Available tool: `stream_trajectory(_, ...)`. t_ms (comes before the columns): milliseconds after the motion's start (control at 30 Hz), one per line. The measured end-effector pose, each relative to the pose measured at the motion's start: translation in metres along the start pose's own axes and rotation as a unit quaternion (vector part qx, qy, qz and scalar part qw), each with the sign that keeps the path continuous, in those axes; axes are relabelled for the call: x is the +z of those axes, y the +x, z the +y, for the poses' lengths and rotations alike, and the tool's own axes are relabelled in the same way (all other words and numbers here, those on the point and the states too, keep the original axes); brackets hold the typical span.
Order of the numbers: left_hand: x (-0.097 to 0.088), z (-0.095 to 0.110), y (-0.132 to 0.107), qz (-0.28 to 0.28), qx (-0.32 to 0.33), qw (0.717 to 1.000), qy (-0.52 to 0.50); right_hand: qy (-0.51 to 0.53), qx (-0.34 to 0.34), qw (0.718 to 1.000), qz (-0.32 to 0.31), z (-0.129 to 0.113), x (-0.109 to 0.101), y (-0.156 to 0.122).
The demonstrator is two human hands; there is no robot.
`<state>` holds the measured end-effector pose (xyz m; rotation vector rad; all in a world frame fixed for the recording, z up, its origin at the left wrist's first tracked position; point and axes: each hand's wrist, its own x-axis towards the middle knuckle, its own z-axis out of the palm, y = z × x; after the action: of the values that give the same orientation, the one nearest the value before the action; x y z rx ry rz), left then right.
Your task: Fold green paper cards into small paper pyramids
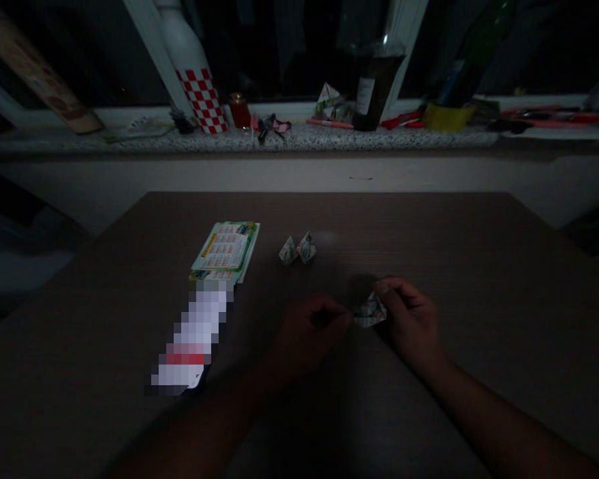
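Observation:
Both my hands pinch a small folded piece of printed paper (370,311) just above the dark wooden table (479,266). My left hand (307,332) grips its left tip with closed fingers. My right hand (410,319) holds its right side between thumb and fingers. Two small folded paper shapes (297,250) lie side by side on the table beyond my hands. A stack of printed paper sheets (227,251) lies to the left of them.
A blurred-out flat object (192,342) lies below the sheet stack. The stone windowsill (180,141) behind holds a red-and-white checked bottle (194,73), a dark bottle (374,86), a green bottle (474,53), a small red jar (239,110) and pens.

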<state>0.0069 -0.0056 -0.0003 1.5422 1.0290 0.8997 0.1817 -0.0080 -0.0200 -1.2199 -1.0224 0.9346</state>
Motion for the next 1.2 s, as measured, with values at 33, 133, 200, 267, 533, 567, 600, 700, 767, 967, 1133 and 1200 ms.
stream_trajectory(33,0.001,0.001,-0.001,-0.011,0.005,1.0,0.006,0.002,0.0,1.0,0.011,0.0,0.0,0.0)
stream_trajectory(133,0.003,0.002,-0.003,-0.043,0.026,0.999,0.019,0.009,-0.002,0.999,0.05,0.003,0.0,0.001)
stream_trajectory(200,0.005,0.003,-0.004,-0.061,0.046,0.997,0.023,0.008,-0.002,0.997,0.071,0.004,0.001,0.001)
stream_trajectory(267,0.006,0.003,-0.005,-0.08,0.066,0.994,0.027,-0.001,-0.004,0.996,0.084,0.003,0.002,0.002)
stream_trajectory(533,0.01,0.005,-0.006,-0.145,0.113,0.98,0.081,-0.027,-0.016,0.997,0.069,-0.006,0.008,-0.001)
stream_trajectory(567,0.01,0.005,-0.007,-0.148,0.121,0.978,0.087,-0.029,-0.017,0.997,0.067,-0.006,0.008,-0.001)
stream_trajectory(600,0.01,0.005,-0.007,-0.15,0.129,0.976,0.091,-0.032,-0.017,0.997,0.064,-0.007,0.008,-0.002)
stream_trajectory(700,0.009,0.006,-0.008,-0.155,0.13,0.975,0.09,-0.052,-0.021,0.997,0.054,-0.007,0.008,-0.004)
stream_trajectory(767,0.008,0.006,-0.007,-0.126,0.109,0.982,0.092,-0.073,-0.036,0.996,0.04,-0.007,0.007,-0.006)
stream_trajectory(967,0.007,0.003,-0.001,-0.066,0.005,0.995,0.073,-0.128,-0.115,0.985,0.002,-0.005,0.008,-0.007)
stream_trajectory(1133,0.01,0.0,0.001,-0.078,-0.009,0.994,0.071,-0.144,-0.133,0.98,-0.036,-0.003,0.01,-0.008)
stream_trajectory(1200,0.01,0.001,0.0,-0.07,-0.006,0.995,0.073,-0.156,-0.146,0.976,-0.049,-0.002,0.01,-0.009)
